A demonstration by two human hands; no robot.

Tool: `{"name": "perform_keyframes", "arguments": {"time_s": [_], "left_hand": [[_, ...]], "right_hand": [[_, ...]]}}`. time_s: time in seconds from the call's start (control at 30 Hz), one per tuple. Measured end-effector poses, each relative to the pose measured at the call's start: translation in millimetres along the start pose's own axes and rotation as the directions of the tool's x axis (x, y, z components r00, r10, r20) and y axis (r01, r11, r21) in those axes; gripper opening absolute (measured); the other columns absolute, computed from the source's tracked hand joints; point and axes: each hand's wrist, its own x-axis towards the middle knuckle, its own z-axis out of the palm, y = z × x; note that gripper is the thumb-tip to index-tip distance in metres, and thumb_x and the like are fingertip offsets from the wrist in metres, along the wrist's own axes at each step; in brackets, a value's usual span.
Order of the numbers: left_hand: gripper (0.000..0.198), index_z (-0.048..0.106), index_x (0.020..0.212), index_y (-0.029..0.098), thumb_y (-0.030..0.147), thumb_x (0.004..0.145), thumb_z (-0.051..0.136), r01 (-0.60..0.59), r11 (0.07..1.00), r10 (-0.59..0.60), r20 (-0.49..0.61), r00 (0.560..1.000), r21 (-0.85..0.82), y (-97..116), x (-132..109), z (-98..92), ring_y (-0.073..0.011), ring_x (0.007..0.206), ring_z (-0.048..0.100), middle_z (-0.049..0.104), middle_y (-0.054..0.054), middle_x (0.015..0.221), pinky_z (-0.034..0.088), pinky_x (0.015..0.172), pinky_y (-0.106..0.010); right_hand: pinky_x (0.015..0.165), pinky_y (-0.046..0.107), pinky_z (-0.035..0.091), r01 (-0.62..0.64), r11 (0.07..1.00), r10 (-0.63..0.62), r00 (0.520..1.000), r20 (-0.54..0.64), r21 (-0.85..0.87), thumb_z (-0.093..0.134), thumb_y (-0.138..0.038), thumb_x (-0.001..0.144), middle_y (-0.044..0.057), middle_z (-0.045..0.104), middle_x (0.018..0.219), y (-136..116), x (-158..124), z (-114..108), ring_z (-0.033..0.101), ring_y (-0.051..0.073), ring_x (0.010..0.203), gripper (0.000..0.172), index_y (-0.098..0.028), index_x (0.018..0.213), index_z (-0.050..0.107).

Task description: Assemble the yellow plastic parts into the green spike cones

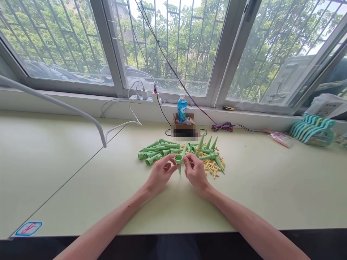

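My left hand (162,172) is closed on a green plastic watering spike (178,159), gripping it by its wide round end. The open mouth faces me and its tip points down toward the table. Beside the spike's rim, my right hand (195,171) is pinched closed; whatever lies between its fingertips is too small and hidden to make out. Behind my left hand lies a pile of green spikes (154,153). More green spikes (214,143), some standing tip up, are mixed with many small yellow plastic fittings (213,168) behind and beside my right hand.
A cardboard box (184,126) with a blue-liquid bottle (182,110) stands behind the pile. Coiled red-and-black cable (223,126) lies near the window ledge. Teal hangers (313,130) sit at the far right. A white tube (81,108) arches over the left side.
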Motion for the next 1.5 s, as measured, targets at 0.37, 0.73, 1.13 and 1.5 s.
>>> {"name": "perform_keyframes", "arguments": {"time_s": [0.37, 0.73, 1.13, 1.5], "left_hand": [[0.039, 0.049, 0.117, 0.024, 0.041, 0.086, 0.063, 0.089, 0.990, -0.083, 0.061, 0.995, -0.112, 8.8, 1.1, 2.0, -0.0053, 0.048, 0.044, 0.054, 0.002, 0.086, 0.041, 0.043, -0.020], [0.070, 0.063, 0.064, 0.011, 0.070, 0.090, 0.036, 0.404, 0.842, -0.317, 0.278, 0.907, -0.356, 12.2, 5.3, -1.0, -0.0095, 0.040, 0.048, 0.058, -0.004, 0.055, 0.035, 0.037, -0.020], [0.067, 0.067, 0.070, 0.010, 0.070, 0.087, 0.043, 0.470, 0.781, -0.336, 0.357, 0.872, -0.411, 10.1, 4.3, -3.5, -0.0088, 0.044, 0.047, 0.061, -0.006, 0.063, 0.036, 0.037, -0.020], [0.045, 0.061, 0.092, 0.012, 0.056, 0.087, 0.057, 0.466, 0.734, -0.276, 0.409, 0.870, -0.495, 11.6, 3.1, -6.5, -0.0062, 0.047, 0.048, 0.064, -0.008, 0.083, 0.037, 0.036, -0.017]], "right_hand": [[0.042, 0.021, 0.030, 0.007, 1.000, -0.006, 0.998, -0.060, 0.010, 0.045, -0.043, 0.098, -0.006, 0.042, 0.053, -4.4, -0.4, -0.7, 0.039, 0.010, 0.042, 0.028, -0.021, 0.081, 0.049], [0.043, 0.021, 0.031, 0.059, 0.998, -0.059, 0.998, -0.029, -0.002, 0.045, -0.040, 0.098, -0.006, 0.042, 0.056, -1.7, -2.7, 1.3, 0.039, 0.009, 0.043, 0.026, -0.021, 0.082, 0.048], [0.041, 0.022, 0.030, 0.028, 0.999, -0.028, 1.000, 0.007, 0.026, 0.043, -0.046, 0.098, -0.007, 0.040, 0.053, 1.3, -2.5, 1.5, 0.037, 0.009, 0.041, 0.031, -0.021, 0.080, 0.046], [0.040, 0.021, 0.029, 0.007, 0.999, -0.007, 1.000, 0.004, 0.053, 0.044, -0.046, 0.098, -0.008, 0.039, 0.050, 2.8, -2.1, 0.4, 0.036, 0.008, 0.039, 0.031, -0.021, 0.080, 0.046]]}}
